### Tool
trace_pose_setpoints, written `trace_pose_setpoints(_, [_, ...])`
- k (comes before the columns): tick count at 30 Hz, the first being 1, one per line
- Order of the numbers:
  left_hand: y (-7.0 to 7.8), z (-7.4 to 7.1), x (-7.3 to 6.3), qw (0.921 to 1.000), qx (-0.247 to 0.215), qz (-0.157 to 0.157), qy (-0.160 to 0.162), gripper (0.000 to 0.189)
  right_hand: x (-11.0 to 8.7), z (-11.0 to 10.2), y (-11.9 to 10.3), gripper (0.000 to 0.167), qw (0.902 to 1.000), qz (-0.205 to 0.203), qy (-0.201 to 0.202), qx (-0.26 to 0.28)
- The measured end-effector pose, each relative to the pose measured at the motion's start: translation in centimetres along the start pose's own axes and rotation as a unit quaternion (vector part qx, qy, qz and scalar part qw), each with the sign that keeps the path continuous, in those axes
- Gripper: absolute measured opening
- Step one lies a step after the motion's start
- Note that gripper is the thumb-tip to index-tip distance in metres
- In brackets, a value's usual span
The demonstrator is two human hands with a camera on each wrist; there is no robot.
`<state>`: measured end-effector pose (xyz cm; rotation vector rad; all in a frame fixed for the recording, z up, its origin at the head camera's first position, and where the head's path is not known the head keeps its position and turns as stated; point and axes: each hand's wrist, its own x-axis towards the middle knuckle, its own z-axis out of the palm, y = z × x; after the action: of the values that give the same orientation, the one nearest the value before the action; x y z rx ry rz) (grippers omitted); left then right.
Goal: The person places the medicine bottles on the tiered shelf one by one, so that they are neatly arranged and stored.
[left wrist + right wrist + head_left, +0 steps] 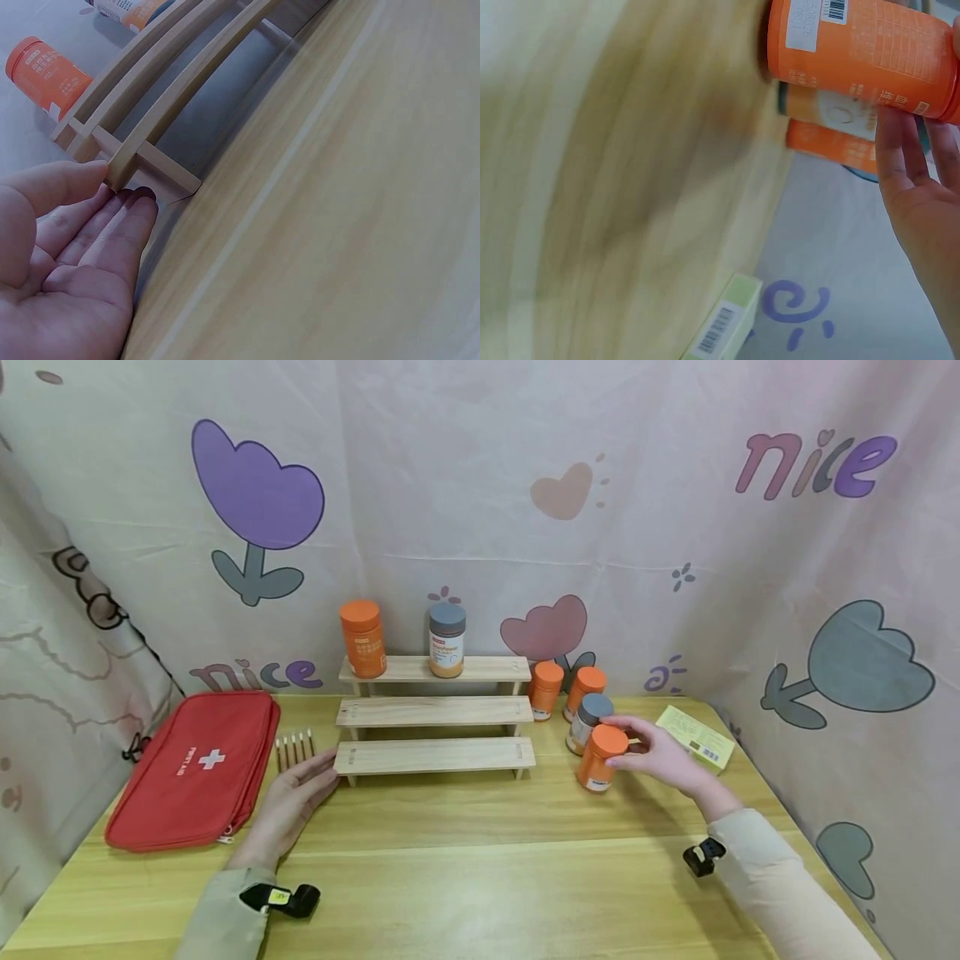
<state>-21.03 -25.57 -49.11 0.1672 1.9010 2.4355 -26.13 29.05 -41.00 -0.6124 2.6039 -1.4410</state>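
Observation:
My right hand (660,756) grips an orange bottle (600,758) near its lid, fingers around the far side. In the right wrist view, that orange bottle (862,56) shows printed text and a barcode. Right behind it stands a grey-lidded bottle (587,724), with orange bottles (546,691) farther back. My left hand (296,802) is at the left end of a three-step wooden shelf (435,756). The left wrist view shows the left thumb and fingers pinching the lowest plank's end (124,169). The top step holds an orange bottle (363,639) and a grey-lidded bottle (447,641).
To the left lies a red first aid pouch (191,768), with several cotton swabs (294,747) standing beside it. A yellow-green box (696,739) is on the table (480,868) behind the right hand. A patterned curtain (450,485) hangs along the back and sides.

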Motion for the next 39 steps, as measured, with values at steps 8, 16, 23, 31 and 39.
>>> trace_pose_setpoints(8, [0.1, 0.0, 0.0, 1.0000, 0.001, -0.003, -0.001, 0.059, 0.7, -0.2, -2.8, 0.062, 0.9989, -0.034, 0.011, 0.030])
trace_pose_setpoints(16, [0.1, 0.0, -0.1, 1.0000, 0.001, -0.006, 0.001, 0.060, 3.2, 0.6, -7.0, 0.062, 0.9958, -0.024, 0.088, 0.005])
trace_pose_setpoints(23, [0.0, 0.2, -0.1, 0.9999, 0.004, -0.010, 0.009, 0.061, 7.2, 2.0, -10.7, 0.063, 0.9868, -0.037, 0.157, 0.007])
trace_pose_setpoints(31, [-0.1, 0.1, -0.1, 0.9999, -0.001, -0.010, 0.013, 0.060, 11.5, 3.5, -14.8, 0.056, 0.9855, -0.049, 0.160, 0.028])
trace_pose_setpoints(39, [-0.1, 0.1, -0.1, 0.9998, 0.007, -0.009, 0.017, 0.059, 15.0, 4.5, -13.9, 0.062, 0.9880, -0.040, 0.141, 0.049])
